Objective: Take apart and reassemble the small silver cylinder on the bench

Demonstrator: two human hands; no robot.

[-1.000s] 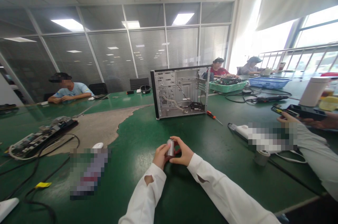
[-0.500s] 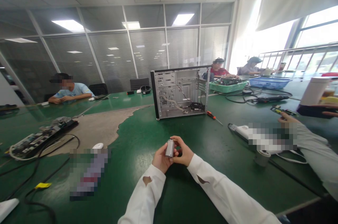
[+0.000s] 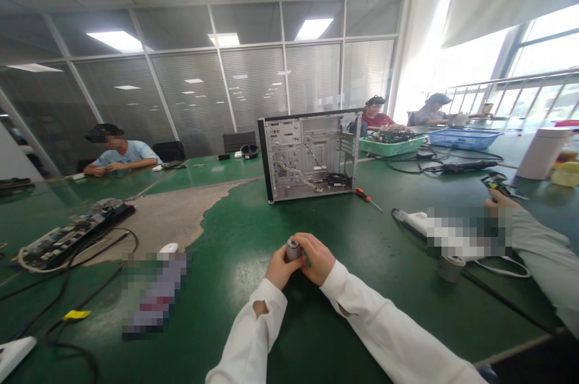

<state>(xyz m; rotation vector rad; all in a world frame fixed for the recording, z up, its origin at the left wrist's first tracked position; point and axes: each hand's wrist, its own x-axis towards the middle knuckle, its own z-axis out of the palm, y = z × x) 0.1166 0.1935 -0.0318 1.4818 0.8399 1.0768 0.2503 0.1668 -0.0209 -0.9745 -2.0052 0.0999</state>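
A small silver-grey metal cylinder (image 3: 293,251), shaped like a small electric motor, is held between my two hands just above the green table (image 3: 239,215). My left hand (image 3: 279,269) is closed around its left side and front. My right hand (image 3: 318,256) curls against its right side, fingers touching near the upper rim. One end of the cylinder faces up, with a dark spot at its middle. The fingers cover its lower part. Beyond my hands stands an open computer case (image 3: 312,161), with cables and a dark fan (image 3: 338,180) inside.
An orange-handled screwdriver (image 3: 364,195) lies beside the case. At right are a grey cup (image 3: 451,269), a co-worker's hand (image 3: 500,203) holding a small circuit board, and green (image 3: 393,147) and blue baskets (image 3: 465,138). Circuit parts (image 3: 76,233), cables and a blurred purple object (image 3: 156,299) lie left.
The cylinder has turned so its end now faces up. My left thumb has come across its front, and my right fingers have closed in over it. The co-worker's hand at right has shifted slightly.
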